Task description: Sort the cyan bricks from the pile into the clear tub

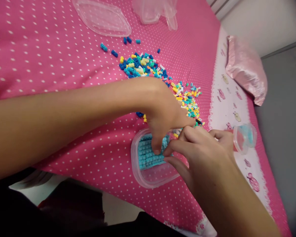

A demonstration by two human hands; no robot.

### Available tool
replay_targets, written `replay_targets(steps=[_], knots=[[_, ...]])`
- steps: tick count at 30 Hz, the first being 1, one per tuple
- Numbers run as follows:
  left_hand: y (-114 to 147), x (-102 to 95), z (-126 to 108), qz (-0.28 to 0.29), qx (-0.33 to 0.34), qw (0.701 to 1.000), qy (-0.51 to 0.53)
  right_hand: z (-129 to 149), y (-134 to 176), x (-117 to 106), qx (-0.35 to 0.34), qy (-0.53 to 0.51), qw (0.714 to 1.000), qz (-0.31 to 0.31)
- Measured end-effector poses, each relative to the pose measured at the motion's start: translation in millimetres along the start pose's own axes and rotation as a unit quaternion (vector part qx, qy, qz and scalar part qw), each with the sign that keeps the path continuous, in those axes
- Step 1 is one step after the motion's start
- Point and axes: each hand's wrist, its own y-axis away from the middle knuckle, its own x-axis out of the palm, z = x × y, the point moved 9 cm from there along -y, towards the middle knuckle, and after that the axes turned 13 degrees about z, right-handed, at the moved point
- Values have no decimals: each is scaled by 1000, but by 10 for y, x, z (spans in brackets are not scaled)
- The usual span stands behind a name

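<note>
A clear plastic container [135, 171] rests on the pink dotted bedspread, holding a slab of light-blue studded building blocks [148, 153] in rows. My left hand [164, 110] reaches over its far rim, thumb pressed down on the blue blocks and a forefinger stretched toward my right hand; its other fingers are hidden. My right hand [202, 148] is pinched at the slab's right edge, thumb and forefinger close together. What lies between those fingertips is too small to make out. Behind both hands spreads a heap of small multicoloured blocks [143, 65], partly covered by the left hand.
A clear lid [103, 18] and another clear plastic piece [155, 11] lie at the back. Beyond my right hand is a small clear container [245, 138] with red and blue-green colour. A pink satin pillow [246, 70] sits by the grey wall at right.
</note>
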Motion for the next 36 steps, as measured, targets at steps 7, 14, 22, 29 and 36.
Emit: replay_targets(steps=[7, 14, 22, 29, 36], knots=[[-31, 147, -21, 89, 2, 994, -60, -8, -25, -36, 13, -12, 1000, -12], [-34, 145, -7, 82, 3, 995, -55, 16, -10, -7, 71, -18, 997, -33], [-17, 229, -49, 148, 6, 973, -174, -4, -22, 5, 49, -44, 998, -25], [-25, 266, -52, 145, -12, 966, -214, 23, -7, 34, 56, -39, 996, -51], [179, -135, -17, 93, 18, 984, -151, -153, 111, -158, -10, -44, 998, -40]])
